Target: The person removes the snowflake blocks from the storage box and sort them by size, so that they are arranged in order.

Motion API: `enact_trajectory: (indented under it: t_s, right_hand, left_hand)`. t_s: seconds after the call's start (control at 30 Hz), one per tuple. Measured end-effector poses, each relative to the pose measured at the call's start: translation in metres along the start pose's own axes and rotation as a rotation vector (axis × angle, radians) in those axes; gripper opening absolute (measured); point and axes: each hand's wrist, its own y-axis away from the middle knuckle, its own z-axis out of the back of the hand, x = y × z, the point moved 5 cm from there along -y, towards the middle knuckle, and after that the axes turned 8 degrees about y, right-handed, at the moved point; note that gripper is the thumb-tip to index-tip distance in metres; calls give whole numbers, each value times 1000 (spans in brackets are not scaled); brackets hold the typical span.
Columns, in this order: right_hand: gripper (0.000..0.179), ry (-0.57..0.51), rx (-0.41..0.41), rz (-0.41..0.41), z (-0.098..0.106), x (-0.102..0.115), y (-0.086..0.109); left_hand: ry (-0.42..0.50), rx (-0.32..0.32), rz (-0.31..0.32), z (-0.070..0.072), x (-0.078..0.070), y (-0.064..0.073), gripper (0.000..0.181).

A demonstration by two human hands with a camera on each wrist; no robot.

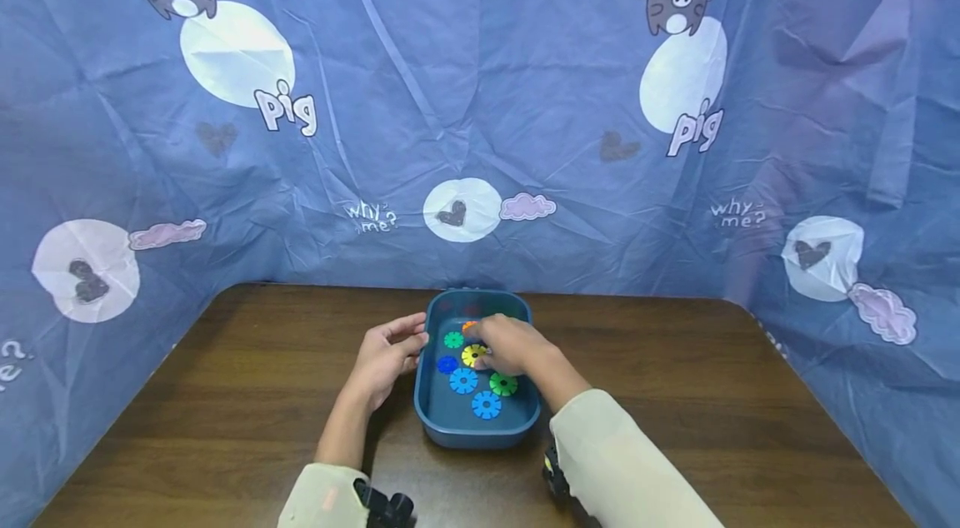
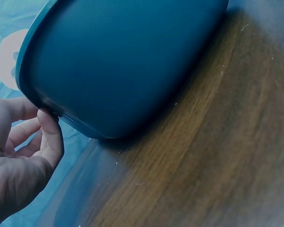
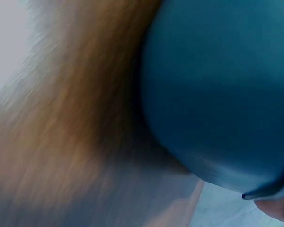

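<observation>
A dark teal plastic bin [image 1: 480,438] stands on the table with several notched snowflake discs on its floor. They include a green disc [image 1: 453,340], a yellow disc [image 1: 473,356], an orange disc [image 1: 469,327], a dark blue disc [image 1: 447,365] and a light blue disc [image 1: 463,381]. My left hand [image 1: 382,357] rests its thumb and forefinger against the outside of the bin's left wall. My right hand [image 1: 513,345] reaches inside, thumb and forefinger apart, by the yellow and orange discs. In the right wrist view the bin wall hides most of that hand.
Brown wooden table [image 1: 262,370] surface surrounds the bin. Behind it hangs a blue printed cloth [image 1: 480,95], which also runs down both sides. A dark camera [image 1: 386,505] is strapped at the left sleeve.
</observation>
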Motion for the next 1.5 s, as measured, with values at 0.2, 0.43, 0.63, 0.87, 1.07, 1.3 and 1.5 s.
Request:
enact_trajectory:
  t_s: [0.2,0.43,0.63,0.87,1.07,1.3,1.5]
  right_hand:
    - [49,-84,14,-35,2,-2,-5]
    - [48,-156,33,-77,-2,-4,-12]
    - [43,-273,13,-76,-8,0,-15]
    - [40,-302,-27,-67,-8,0,-17]
    - [27,-302,-62,-55,-5,0,-17]
    - [18,-326,-97,-36,3,0,-13]
    - [19,-366,-87,-11,11,-3,-9]
  left_hand:
    - [6,-4,-2,0,0,0,41]
    - [19,0,-11,-1,1,0,42]
    - [12,1,-5,1,2,1,42]
    - [4,14,-11,1,1,1,44]
    - [-8,4,-1,3,0,1,43]
    - [-5,7,-3,3,1,1,44]
    - [-13,-6,5,3,1,1,42]
